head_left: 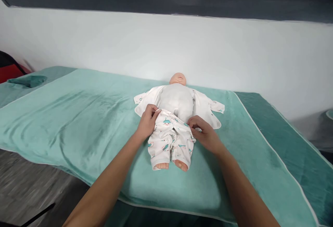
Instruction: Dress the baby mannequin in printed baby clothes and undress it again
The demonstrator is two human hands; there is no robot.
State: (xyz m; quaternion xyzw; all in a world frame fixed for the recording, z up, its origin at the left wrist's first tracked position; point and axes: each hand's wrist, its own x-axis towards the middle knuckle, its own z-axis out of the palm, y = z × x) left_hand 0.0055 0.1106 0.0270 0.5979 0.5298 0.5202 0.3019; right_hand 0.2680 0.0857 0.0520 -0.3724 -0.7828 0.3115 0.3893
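Observation:
A baby doll (177, 98) lies on its back, head toward the wall and feet toward me. Its white jacket (204, 107) is spread open under it, with both sleeves out to the sides. Patterned baby pants (170, 133) cover its legs up to about the hips, and its toes show at the leg openings. At the left side of the waistband, my left hand (148, 120) pinches the cloth. My right hand (204, 133) is closed on the waistband at the other side. The doll's pale torso is bare above the pants.
A light green blanket (85, 116) covers the bed, over a darker green sheet (286, 140). Behind it rises a white wall (156, 46) below a dark window frame (208, 1). A red and black item (10, 69) is at the far left.

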